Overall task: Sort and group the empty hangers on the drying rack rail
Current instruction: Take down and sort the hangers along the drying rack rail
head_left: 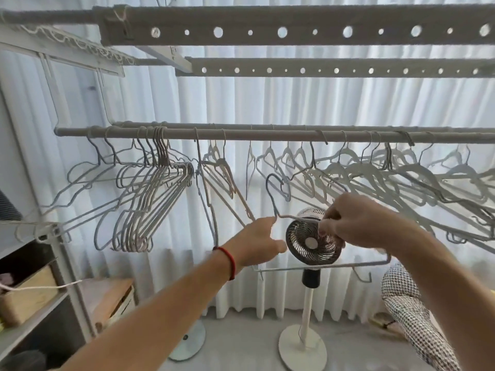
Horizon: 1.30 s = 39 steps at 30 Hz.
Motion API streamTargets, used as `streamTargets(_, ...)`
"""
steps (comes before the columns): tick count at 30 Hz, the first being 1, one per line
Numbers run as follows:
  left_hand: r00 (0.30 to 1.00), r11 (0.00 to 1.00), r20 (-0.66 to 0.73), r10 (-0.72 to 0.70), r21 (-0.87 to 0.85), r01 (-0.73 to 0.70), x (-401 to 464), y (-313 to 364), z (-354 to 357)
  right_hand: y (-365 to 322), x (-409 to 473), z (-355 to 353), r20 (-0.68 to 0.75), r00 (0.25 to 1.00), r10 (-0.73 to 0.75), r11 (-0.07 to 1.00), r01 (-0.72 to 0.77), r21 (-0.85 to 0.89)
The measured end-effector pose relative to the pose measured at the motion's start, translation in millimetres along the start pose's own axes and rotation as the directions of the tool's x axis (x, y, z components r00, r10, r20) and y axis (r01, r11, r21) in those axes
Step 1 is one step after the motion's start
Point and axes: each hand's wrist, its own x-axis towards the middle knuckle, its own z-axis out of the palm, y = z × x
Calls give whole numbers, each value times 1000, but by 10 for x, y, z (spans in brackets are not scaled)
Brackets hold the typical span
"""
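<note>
A grey rail (267, 135) runs across the view with many empty hangers on it. A tight bunch of pale wire hangers (158, 194) hangs at its left; thicker white hangers (375, 175) crowd the right. One loose wire hanger (321, 266) is off the rail, below its middle, its blue-grey hook pointing up. My left hand (257, 242), with a red band at the wrist, touches that hanger's left shoulder near the neck. My right hand (359, 220) pinches its right shoulder wire.
A standing fan (312, 245) on a white pole is right behind my hands. Two perforated bars (294, 33) cross overhead. A shelf with boxes (32, 290) stands at the left, patterned cloth (412, 317) at lower right, white curtains behind.
</note>
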Motion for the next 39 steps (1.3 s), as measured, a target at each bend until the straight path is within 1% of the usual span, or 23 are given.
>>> streamTargets(2, 1000, 992, -18, 18, 122, -16, -70, -129, 145, 49, -97, -133, 100, 995, -26, 995, 16, 97)
streamTargets(3, 999, 991, -34, 31, 131, -26, -121, -207, 213, 76, -123, -189, 158, 987, -41, 991, 21, 130)
streamTargets(5, 998, 997, -60, 34, 75, -30, -237, -368, 328, 134, -142, -244, 254, 963, -89, 986, 49, 160)
streamTargets(7, 994, 997, -109, 33, -64, -40, -371, -526, 361, 166, -127, -211, 301, 944, -135, 979, 80, 189)
streamTargets(9, 989, 980, -142, 47, -185, -73, -489, -719, 263, 127, -59, -126, 287, 942, -175, 980, 139, 144)
streamTargets(13, 994, 944, -45, 102, -312, -111, -759, -1036, -266, -212, 156, 88, 172, 947, -272, 961, 275, 7)
streamTargets(15, 994, 916, -6, 106, -388, -100, -894, -1129, -638, -428, 221, 179, 208, 927, -313, 948, 319, 1)
streamTargets(17, 993, 907, 31, 115, -411, -93, -1033, -1203, -1023, -647, 283, 297, 269, 898, -349, 932, 363, -3)
streamTargets(18, 992, 913, 66, 111, -401, -76, -1102, -1235, -1207, -760, 317, 368, 251, 891, -378, 921, 389, 5)
streamTargets(19, 989, 923, 105, 100, -381, -53, -1165, -1253, -1370, -872, 360, 444, 176, 895, -409, 911, 412, 22)
streamTargets(21, 984, 947, 170, 58, -321, 0, -1267, -1277, -1625, -1095, 461, 598, -82, 899, -430, 902, 432, 16)
streamTargets(22, 982, 960, 185, 30, -279, 23, -1298, -1287, -1722, -1217, 513, 660, -213, 883, -419, 905, 424, -22)
streamTargets(23, 981, 971, 192, -1, -234, 46, -1316, -1286, -1801, -1335, 567, 717, -305, 862, -404, 912, 407, -58)
streamTargets(24, 980, 978, 195, -36, -193, 75, -1317, -1278, -1858, -1448, 627, 776, -332, 863, -380, 922, 381, -64)
streamTargets(25, 978, 981, 197, -73, -162, 106, -1305, -1265, -1900, -1554, 692, 838, -297, 892, -340, 939, 342, -46)
streamTargets(27, 973, 978, 178, -146, -125, 170, -1253, -1215, -1934, -1726, 836, 975, -143, 959, -245, 968, 251, 21)
streamTargets(29, 968, 966, 131, -214, -121, 230, -1198, -1160, -1937, -1840, 957, 1089, -42, 982, -182, 978, 185, 100)
streamTargets(30, 965, 960, 110, -237, -122, 250, -1175, -1138, -1934, -1874, 1005, 1130, -19, 986, -164, 975, 165, 152)
streamTargets(32, 963, 958, 97, -252, -115, 262, -1139, -1099, -1931, -1898, 1069, 1186, -34, 987, -158, 963, 162, 214)
streamTargets(34, 960, 956, 111, -257, -117, 269, -1098, -1064, -1913, -1864, 1124, 1228, -65, 986, -151, 968, 161, 193)
streamTargets(36, 955, 954, 137, -263, -113, 279, -1049, -1017, -1883, -1780, 1188, 1247, -75, 992, -101, 974, 114, 198)
streamTargets(37, 951, 951, 160, -266, -115, 286, -1026, -992, -1867, -1729, 1224, 1241, -64, 996, -60, 966, 75, 248)
streamTargets(39, 942, 945, 219, -254, -152, 290, -981, -942, -1841, -1646, 1264, 1229, 5, 1000, -4, 891, 1, 453)
